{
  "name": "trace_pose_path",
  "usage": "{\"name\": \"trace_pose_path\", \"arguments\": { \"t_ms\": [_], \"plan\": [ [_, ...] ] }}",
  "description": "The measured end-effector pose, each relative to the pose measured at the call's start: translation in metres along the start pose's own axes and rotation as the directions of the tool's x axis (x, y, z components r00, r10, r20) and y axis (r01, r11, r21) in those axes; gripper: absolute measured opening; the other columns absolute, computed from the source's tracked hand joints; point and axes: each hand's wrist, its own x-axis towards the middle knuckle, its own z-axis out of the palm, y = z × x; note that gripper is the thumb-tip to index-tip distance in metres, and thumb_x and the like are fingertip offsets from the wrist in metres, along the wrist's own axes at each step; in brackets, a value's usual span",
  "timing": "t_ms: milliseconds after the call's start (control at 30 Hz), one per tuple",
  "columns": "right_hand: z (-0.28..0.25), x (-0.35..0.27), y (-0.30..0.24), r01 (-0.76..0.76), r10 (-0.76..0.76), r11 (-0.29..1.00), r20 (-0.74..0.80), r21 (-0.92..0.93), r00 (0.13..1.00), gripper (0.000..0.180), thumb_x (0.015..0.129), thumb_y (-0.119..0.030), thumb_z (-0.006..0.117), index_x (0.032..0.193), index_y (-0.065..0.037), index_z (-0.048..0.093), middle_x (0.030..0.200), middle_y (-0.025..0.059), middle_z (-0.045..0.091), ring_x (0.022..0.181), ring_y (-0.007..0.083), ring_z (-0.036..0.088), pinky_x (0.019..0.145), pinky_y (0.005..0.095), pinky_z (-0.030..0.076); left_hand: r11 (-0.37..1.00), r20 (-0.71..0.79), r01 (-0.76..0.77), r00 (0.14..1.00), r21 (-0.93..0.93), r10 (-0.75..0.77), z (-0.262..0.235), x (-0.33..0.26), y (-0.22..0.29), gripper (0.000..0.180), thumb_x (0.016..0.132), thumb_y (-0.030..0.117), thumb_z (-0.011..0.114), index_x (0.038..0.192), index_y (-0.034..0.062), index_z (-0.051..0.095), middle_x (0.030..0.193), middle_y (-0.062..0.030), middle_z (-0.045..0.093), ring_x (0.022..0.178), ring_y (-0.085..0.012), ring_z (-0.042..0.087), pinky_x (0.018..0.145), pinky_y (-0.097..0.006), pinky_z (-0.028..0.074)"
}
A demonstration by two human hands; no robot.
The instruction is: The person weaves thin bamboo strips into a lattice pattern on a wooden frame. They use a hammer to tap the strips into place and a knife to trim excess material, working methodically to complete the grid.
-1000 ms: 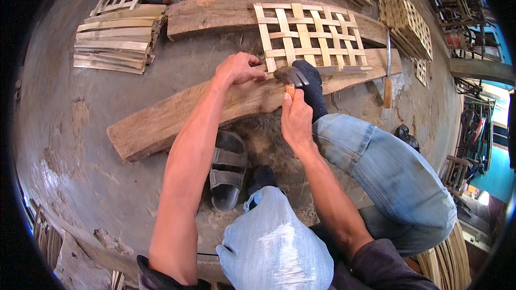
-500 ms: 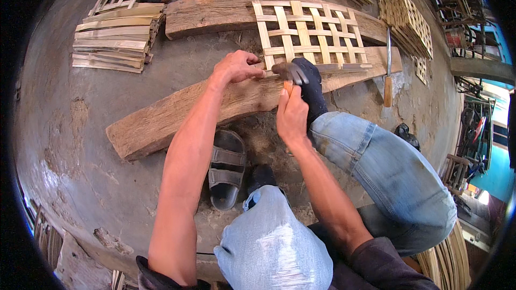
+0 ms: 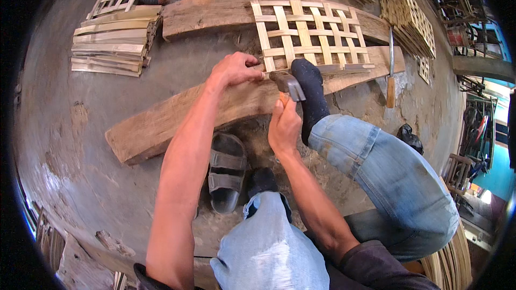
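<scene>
a dark sandal [image 3: 226, 181] lies on the grey floor [image 3: 118, 198].

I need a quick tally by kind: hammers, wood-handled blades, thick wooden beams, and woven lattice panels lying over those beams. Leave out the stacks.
Hammer, in the right hand: 1
Wood-handled blade: 1
Thick wooden beams: 2
Woven lattice panel over the beams: 1
Total: 5
</scene>
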Motion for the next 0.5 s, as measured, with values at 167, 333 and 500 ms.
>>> {"name": "trace_pose_path", "arguments": {
  "t_ms": [167, 333, 500],
  "plan": [
    [-0.008, -0.009, -0.016, -0.065, 0.074, 0.990, -0.067, 0.126, 0.995, 0.026, 0.104, -0.020, 0.048, 0.113, 0.004, 0.053, 0.087, 0.0289, 0.065, 0.082, 0.0532, 0.062, 0.067, 0.0558, 0.047, 1.000, 0.003, 0.011, 1.000, -0.015, -0.011, -0.001, -0.004, -0.009, 0.064, 0.070, 0.047, 0.078, 0.125, 0.0162, 0.070, 0.117, -0.0094, 0.073, 0.108, -0.0280, 0.068, 0.091, -0.041, 0.053],
    [-0.025, 0.011, -0.033, -0.070, 0.072, 0.993, -0.021, 0.091, 0.997, 0.024, 0.105, -0.019, 0.046, 0.109, 0.003, 0.053, 0.081, 0.0292, 0.062, 0.076, 0.0498, 0.063, 0.065, 0.0527, 0.047, 0.999, -0.001, 0.043, 0.999, -0.018, -0.043, -0.005, -0.003, -0.012, 0.065, 0.069, 0.046, 0.079, 0.125, 0.0146, 0.070, 0.119, -0.0098, 0.073, 0.110, -0.0273, 0.068, 0.093, -0.039, 0.052],
    [-0.023, 0.015, -0.012, -0.038, 0.039, 0.999, 0.081, -0.011, 0.996, 0.025, 0.105, -0.020, 0.046, 0.111, 0.003, 0.053, 0.077, 0.0270, 0.061, 0.072, 0.0483, 0.062, 0.061, 0.0515, 0.045, 1.000, 0.007, -0.009, 1.000, -0.012, 0.009, 0.003, 0.003, 0.000, 0.066, 0.069, 0.045, 0.080, 0.126, 0.0129, 0.070, 0.118, -0.0100, 0.073, 0.109, -0.0272, 0.068, 0.094, -0.039, 0.052]
  ]
}}
